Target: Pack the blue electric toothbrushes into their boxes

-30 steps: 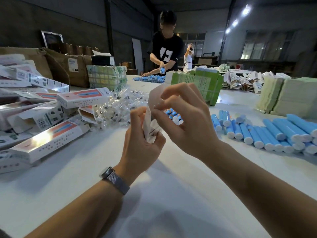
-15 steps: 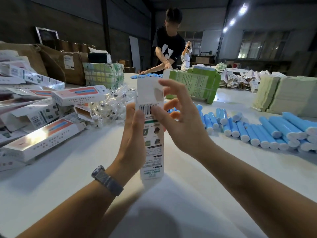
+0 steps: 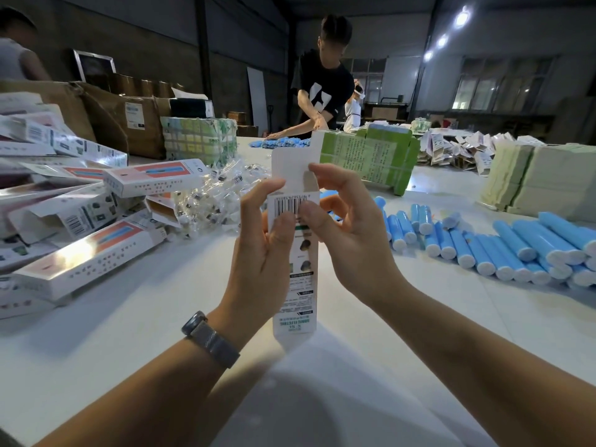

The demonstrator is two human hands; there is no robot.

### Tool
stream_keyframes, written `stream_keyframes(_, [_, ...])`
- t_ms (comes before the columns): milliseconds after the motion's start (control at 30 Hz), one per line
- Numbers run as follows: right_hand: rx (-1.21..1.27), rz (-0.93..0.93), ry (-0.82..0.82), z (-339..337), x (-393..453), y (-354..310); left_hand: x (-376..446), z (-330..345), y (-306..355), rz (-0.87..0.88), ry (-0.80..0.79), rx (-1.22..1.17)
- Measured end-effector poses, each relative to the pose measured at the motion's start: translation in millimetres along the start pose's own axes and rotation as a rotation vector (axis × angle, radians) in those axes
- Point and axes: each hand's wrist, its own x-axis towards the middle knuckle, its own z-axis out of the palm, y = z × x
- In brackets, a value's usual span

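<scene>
I hold a white toothbrush box (image 3: 298,285) upright above the table, its barcode side facing me and its top flap (image 3: 288,162) standing open. My left hand (image 3: 258,253) grips the box's left side. My right hand (image 3: 348,233) pinches the box's upper right edge near the flap. Something orange and blue shows behind the box between my hands. A row of blue electric toothbrushes (image 3: 503,250) lies on the white table (image 3: 129,333) to the right.
A heap of closed and half-open white boxes (image 3: 80,221) lies on the left. Clear bags of small parts (image 3: 219,195) sit behind it. Green paper stacks (image 3: 367,159) and pale stacks (image 3: 541,182) stand further back. A person in black (image 3: 322,91) works at the far end.
The folded flat carton has been opened out into an upright box. My fingers have shifted to its upper part, and the top flap now stands up.
</scene>
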Motion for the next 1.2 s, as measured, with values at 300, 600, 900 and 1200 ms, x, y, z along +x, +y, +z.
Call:
stream_keyframes(300, [0.039,0.032,-0.017,-5,0,-3,2,-2,-1,-0.051,0.014,-0.017])
stream_keyframes(600, [0.008,0.025,-0.038,-5,0,-1,1,0,-1,-0.078,0.017,-0.07])
stream_keyframes(900, [0.015,0.034,-0.047,-6,4,-9,-1,2,3,-0.083,-0.006,-0.05])
stream_keyframes(1200, [0.096,0.022,-0.007,-8,11,-15,0,1,5,-0.087,-0.001,-0.036])
